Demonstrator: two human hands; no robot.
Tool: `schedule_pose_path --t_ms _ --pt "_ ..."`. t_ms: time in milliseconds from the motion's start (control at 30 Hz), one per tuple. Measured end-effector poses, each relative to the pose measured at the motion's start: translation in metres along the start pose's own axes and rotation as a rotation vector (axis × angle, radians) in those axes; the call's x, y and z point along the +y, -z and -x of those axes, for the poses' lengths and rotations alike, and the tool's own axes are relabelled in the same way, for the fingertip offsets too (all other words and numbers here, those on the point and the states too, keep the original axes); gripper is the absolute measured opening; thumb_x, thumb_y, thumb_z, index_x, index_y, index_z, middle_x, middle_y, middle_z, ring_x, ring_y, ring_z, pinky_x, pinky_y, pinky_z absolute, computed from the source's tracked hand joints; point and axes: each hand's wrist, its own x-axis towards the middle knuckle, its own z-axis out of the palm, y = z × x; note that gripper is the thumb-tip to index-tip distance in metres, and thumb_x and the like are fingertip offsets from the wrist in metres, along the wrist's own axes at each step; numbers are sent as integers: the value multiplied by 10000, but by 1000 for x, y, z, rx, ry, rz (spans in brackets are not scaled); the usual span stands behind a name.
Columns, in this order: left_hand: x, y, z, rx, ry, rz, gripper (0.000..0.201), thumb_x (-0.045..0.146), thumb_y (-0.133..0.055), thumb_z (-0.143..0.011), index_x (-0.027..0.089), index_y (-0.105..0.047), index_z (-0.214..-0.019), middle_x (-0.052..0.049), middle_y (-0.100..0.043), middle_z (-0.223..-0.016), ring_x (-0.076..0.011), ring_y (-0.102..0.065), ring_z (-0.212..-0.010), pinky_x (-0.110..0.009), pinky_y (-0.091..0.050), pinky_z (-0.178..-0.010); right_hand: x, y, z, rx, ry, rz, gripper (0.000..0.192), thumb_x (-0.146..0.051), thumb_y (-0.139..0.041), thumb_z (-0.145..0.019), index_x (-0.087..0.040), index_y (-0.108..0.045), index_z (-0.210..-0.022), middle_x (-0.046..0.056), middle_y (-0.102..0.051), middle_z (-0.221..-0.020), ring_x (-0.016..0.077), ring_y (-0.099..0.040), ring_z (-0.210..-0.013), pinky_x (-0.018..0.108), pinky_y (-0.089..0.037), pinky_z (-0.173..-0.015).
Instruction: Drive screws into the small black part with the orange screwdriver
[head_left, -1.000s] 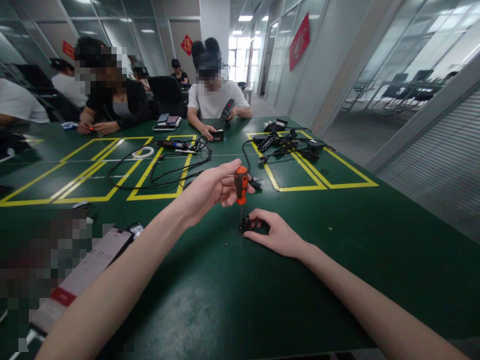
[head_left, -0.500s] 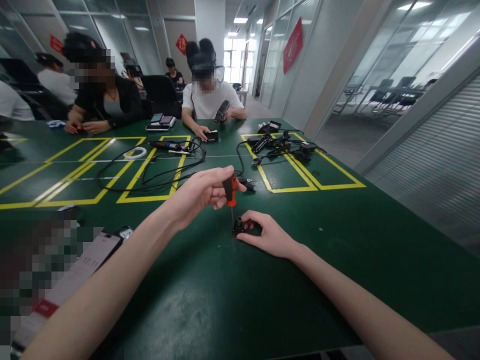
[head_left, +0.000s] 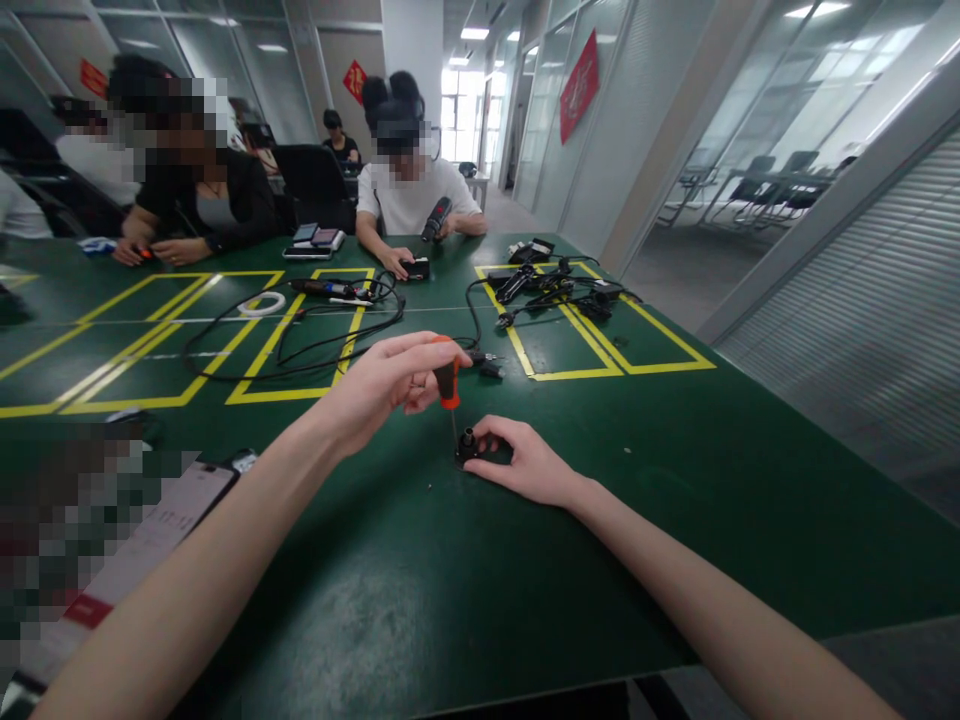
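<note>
1. Left hand (head_left: pixel 382 385) is curled around the orange handle of a small screwdriver (head_left: pixel 448 385), fingers closed on it, holding it upright with the thin shaft pointing straight down.
2. The tip sits in the top of a small black part (head_left: pixel 469 445) on the green table (head_left: pixel 420 590), near the middle.
3. Right hand (head_left: pixel 521 462) lies flat-ish on the table, fingers loosely bent round that black part, pinning it from the right side.
4. Behind the hands: black cables (head_left: pixel 315 345) looped over yellow tape lines (head_left: pixel 300 330), plus a pile of black adapters (head_left: pixel 555 285).
5. Across the table, a person in a white shirt (head_left: pixel 409 205) holds a dark tool.
6. Phone (head_left: pixel 241 461) lies left of the forearm.
</note>
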Motion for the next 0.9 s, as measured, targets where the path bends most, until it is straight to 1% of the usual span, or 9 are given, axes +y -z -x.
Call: schedule_pose_path --t_ms 100,200,300,467,567,633,700,800,900 --pt "0 2 0 8 10 -26 449 529 -861 -731 133 -719 -887 -3 -621 -698 -79 -463 -527 -220 -324 -489 1 -1 0 5 2 -9 195 -324 -791 -895 -209 -656 -975 36 -721 -949 186 -651 -821 324 -539 -766" --pt "1 2 0 -22 6 -2 510 609 -807 -768 126 -718 -906 -87 -746 -877 -110 -562 -594 -244 -435 -556 3 -2 0 9 10 -33 192 -319 -789 -897 -207 -653 -973 33 -718 -946 182 -647 -818 322 -539 -764" --pt "2 2 -1 -46 29 39 539 654 -756 -788 131 -707 -908 -123 -783 -936 -134 -611 -616 -258 -466 -580 3 -2 0 5 19 -46 189 -309 -789 -901 -204 -652 -978 34 -718 -953 178 -648 -816 318 -542 -765" --pt "0 2 -3 -38 29 45 522 616 -790 -781 135 -719 -970 -92 -760 -888 -122 -589 -593 -239 -427 -529 2 -1 0 -5 7 -20 185 -302 -793 -900 -204 -651 -969 27 -715 -938 176 -650 -812 314 -545 -758" --pt "-2 3 -2 -20 0 34 502 565 -826 -768 137 -756 -1021 -34 -688 -781 -95 -520 -561 -217 -356 -488 1 0 0 -10 8 -21 181 -305 -785 -906 -204 -649 -970 30 -716 -936 177 -644 -809 319 -546 -759" --pt "-2 3 -2 -8 -10 10 473 553 -838 -764 132 -770 -969 5 -606 -666 -77 -446 -517 -212 -302 -462 1 1 0 -15 2 -24 180 -315 -779 -910 -208 -647 -970 35 -718 -939 181 -643 -810 324 -546 -760" --pt "-2 3 -2 -7 -11 -11 466 564 -841 -762 127 -765 -906 4 -601 -647 -75 -438 -508 -214 -310 -461 1 1 0 -12 0 -26 181 -321 -777 -911 -212 -645 -970 36 -717 -942 184 -645 -814 326 -547 -761" --pt "-1 3 -1 -37 -1 26 501 603 -810 -772 124 -747 -903 -78 -744 -853 -102 -551 -569 -232 -420 -513 1 0 1 -3 12 -29 178 -312 -779 -909 -210 -645 -969 33 -714 -941 183 -648 -816 322 -547 -760" --pt "0 2 -2 -80 37 92 513 620 -765 -789 127 -731 -929 -121 -790 -965 -134 -632 -598 -242 -455 -529 1 -1 1 6 23 -35 173 -308 -780 -908 -209 -649 -961 31 -715 -936 182 -650 -806 322 -547 -755"
